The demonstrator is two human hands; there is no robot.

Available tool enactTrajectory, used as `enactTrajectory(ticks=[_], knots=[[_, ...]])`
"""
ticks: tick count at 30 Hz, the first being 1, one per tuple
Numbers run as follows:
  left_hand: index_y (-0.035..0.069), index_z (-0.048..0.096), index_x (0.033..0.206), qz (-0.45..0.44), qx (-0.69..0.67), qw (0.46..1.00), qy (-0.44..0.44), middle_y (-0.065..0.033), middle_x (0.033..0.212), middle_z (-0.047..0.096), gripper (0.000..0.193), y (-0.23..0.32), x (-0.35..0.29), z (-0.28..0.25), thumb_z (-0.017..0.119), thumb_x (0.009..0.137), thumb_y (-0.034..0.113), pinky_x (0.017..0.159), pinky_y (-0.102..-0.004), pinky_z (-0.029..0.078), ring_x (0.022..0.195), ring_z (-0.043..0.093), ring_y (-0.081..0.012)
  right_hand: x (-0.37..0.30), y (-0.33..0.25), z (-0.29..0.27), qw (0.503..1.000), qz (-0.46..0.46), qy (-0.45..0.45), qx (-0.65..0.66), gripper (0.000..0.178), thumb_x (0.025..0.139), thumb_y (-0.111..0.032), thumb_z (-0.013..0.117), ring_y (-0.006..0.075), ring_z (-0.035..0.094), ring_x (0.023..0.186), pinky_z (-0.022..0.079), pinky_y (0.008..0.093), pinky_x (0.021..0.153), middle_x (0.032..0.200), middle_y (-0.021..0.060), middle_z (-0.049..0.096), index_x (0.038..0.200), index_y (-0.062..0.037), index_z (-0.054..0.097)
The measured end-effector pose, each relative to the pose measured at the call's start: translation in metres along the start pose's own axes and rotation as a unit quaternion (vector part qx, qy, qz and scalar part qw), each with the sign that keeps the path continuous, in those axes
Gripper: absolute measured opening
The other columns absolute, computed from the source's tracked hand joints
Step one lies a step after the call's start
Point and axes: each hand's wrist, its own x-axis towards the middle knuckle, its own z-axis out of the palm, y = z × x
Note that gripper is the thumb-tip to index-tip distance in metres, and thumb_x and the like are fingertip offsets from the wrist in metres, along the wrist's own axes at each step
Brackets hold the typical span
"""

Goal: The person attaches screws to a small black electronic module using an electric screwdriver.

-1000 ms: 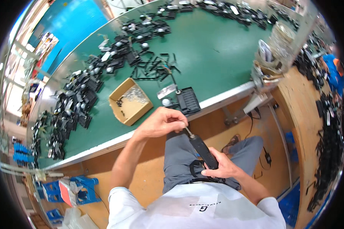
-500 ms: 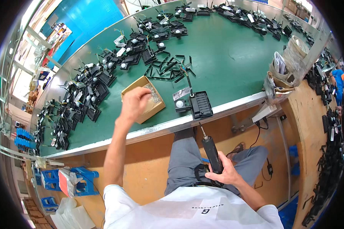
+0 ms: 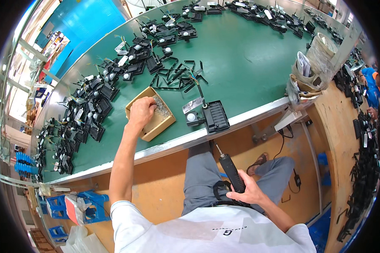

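My left hand (image 3: 142, 111) reaches down into an open cardboard box (image 3: 161, 128) at the table's front edge. Its fingers are curled together over the small metal screws (image 3: 162, 107) inside, and the fingertips are hidden. My right hand (image 3: 248, 190) is wrapped around a black electric screwdriver (image 3: 231, 169), held over my lap with its bit pointing up toward the table. To the right of the box, a black floodlight (image 3: 215, 117) lies near the table edge. Joined to it is a sensor with a white dome (image 3: 191, 117), and a cable rises from its far side.
Loose black brackets (image 3: 179, 76) lie behind the box on the green table (image 3: 249, 67). Many similar lights (image 3: 86, 105) cover its left and far sides. Plastic-wrapped containers (image 3: 310, 76) stand at the right corner. A person in blue (image 3: 370, 84) is at the far right.
My left hand has come down from above the box to the screws inside it. My right hand keeps its grip on the screwdriver. The whole view has shifted slightly.
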Motion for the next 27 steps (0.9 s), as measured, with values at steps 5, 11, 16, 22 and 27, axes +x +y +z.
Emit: enactTrajectory(ticks=[5,11,16,22,27], knots=[[0.0,0.068,0.092,0.023,0.006,0.999,0.031,-0.0164,0.086,0.07,0.013,-0.007,-0.004,0.003,0.069,0.084,0.011,0.078,-0.0432,0.052,0.082,0.067,-0.0344,0.001,-0.002,0.001,1.0,-0.017,0.002,-0.018,0.071,0.078,-0.024,0.086,0.0082,0.055,0.07,0.047,0.026,0.065,0.079,-0.001,0.056,0.136,-0.004,0.05],[0.004,0.063,0.092,-0.184,-0.356,0.914,-0.057,-0.004,0.076,0.064,0.01,-0.008,-0.015,-0.006,0.06,0.097,0.011,0.061,-0.026,0.049,0.063,0.06,-0.0113,0.0,0.003,0.0,1.0,0.002,-0.003,-0.009,0.07,0.078,-0.025,0.086,0.0083,0.055,0.07,0.047,0.0261,0.064,0.078,-0.0011,0.056,0.135,-0.0037,0.051],[0.004,0.06,0.095,-0.189,-0.475,0.854,-0.095,-0.0003,0.078,0.06,0.01,0.001,-0.015,-0.013,0.058,0.1,0.013,0.056,-0.0215,0.046,0.06,0.056,-0.0059,-0.003,0.001,0.0,1.0,0.009,0.012,-0.008,0.069,0.078,-0.024,0.086,0.0089,0.056,0.07,0.047,0.0273,0.064,0.078,-0.0009,0.056,0.134,-0.0032,0.051],[0.005,0.057,0.097,-0.095,-0.532,0.841,-0.023,0.0021,0.079,0.052,0.013,0.059,-0.026,-0.024,0.053,0.104,0.015,0.06,-0.0198,0.039,0.064,0.047,-0.0056,-0.004,0.0,-0.004,1.0,-0.014,0.007,0.016,0.068,0.081,-0.021,0.084,0.0089,0.057,0.067,0.048,0.0284,0.061,0.078,-0.0006,0.057,0.136,-0.0014,0.049],[0.003,0.057,0.093,0.14,-0.261,0.952,0.082,-0.0085,0.09,0.058,0.009,0.142,-0.048,-0.015,0.064,0.09,-0.002,0.083,-0.0367,0.046,0.09,0.058,-0.0253,-0.005,-0.01,-0.011,0.989,0.025,-0.016,0.143,0.064,0.086,-0.014,0.08,0.007,0.056,0.054,0.047,0.026,0.049,0.075,-0.0003,0.055,0.137,-0.0008,0.043]])
